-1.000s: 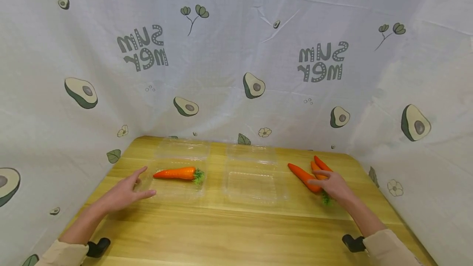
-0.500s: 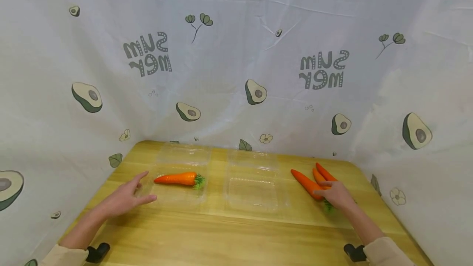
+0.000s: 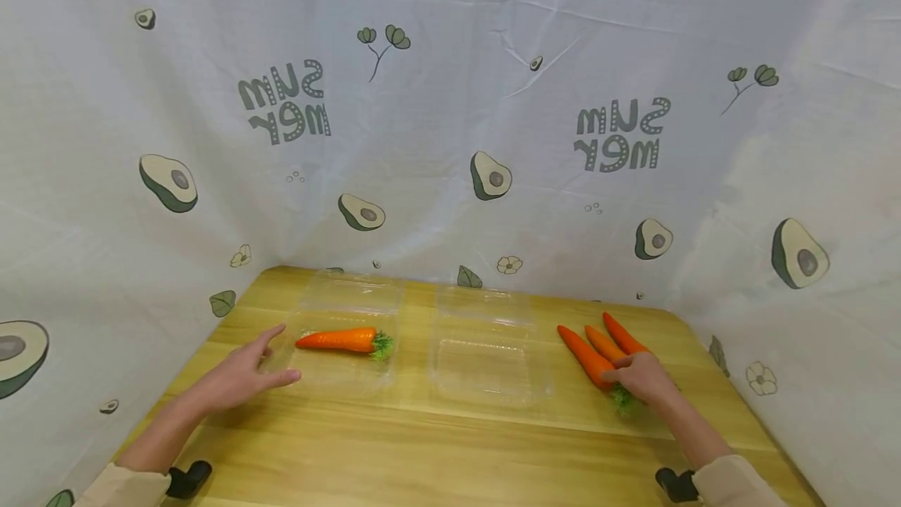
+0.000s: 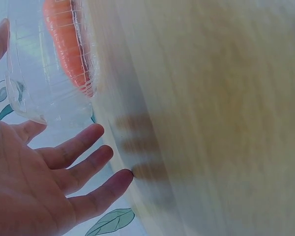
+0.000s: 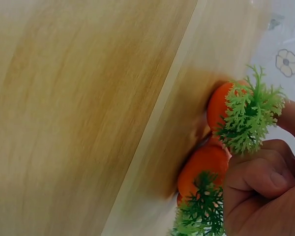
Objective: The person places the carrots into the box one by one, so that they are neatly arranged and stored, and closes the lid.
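My left hand (image 3: 235,374) is held with spread fingers beside a clear plastic clamshell box (image 3: 345,383), holding nothing. An orange carrot (image 3: 338,340) with a green leafy top lies in that box; the left wrist view shows its tip (image 4: 69,49) through the plastic. At the right, my right hand (image 3: 642,378) has its thumb and curled fingers at the thick end of the leftmost loose carrot (image 3: 583,354). In the right wrist view leaves (image 5: 250,110) partly cover the grip. Close beside lie a middle carrot (image 3: 604,344) and a rightmost carrot (image 3: 622,332), their thick ends behind the hand.
A second clear clamshell box (image 3: 482,396), lid folded back, stands mid-table with nothing in it. The wooden table (image 3: 394,460) is bordered at the back and sides by a white printed cloth (image 3: 436,100).
My right hand's fingers have closed in at the loose carrots. The middle carrot's tip has shifted left, toward the leftmost one. The left hand stays put; the head view has tilted slightly.
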Available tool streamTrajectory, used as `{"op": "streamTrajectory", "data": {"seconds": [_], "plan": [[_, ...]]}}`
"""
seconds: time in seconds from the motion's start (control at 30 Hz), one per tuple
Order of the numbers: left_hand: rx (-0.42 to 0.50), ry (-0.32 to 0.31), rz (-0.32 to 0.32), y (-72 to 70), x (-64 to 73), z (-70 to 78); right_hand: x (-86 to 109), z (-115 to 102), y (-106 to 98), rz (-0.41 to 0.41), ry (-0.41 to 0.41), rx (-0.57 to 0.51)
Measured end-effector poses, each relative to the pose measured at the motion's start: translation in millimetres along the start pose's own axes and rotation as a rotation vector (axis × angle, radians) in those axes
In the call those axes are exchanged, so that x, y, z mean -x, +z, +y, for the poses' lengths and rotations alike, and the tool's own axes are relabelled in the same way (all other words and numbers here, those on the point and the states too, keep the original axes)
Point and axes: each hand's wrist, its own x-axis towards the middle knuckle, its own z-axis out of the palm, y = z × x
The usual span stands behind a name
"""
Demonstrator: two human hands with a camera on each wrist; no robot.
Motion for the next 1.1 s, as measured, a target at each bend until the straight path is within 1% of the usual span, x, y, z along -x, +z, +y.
{"op": "streamTrajectory", "data": {"seconds": [0.17,0.3,0.6,0.77,0.9,1.1], "plan": [[0.004,0.005,0.004,0.3,0.7,1.0,2.1,0.5,3.4,-0.004,0.003,-0.074],[0.002,0.001,0.005,0.1,0.2,0.5,2.1,-0.5,4.3,-0.005,0.021,-0.117],[0.0,-0.003,0.006,0.1,0.0,0.6,-5.8,5.0,6.9,-0.007,0.034,-0.147],[-0.009,-0.015,0.005,0.7,-0.7,-0.4,-6.1,3.2,6.0,-0.011,0.044,-0.13],[-0.018,-0.024,0.007,-0.4,-0.7,0.6,-4.4,0.0,4.3,0.004,0.051,-0.098],[-0.015,-0.018,0.009,-1.3,-0.7,2.9,-3.0,-5.7,0.6,-0.004,0.066,-0.054]]}}
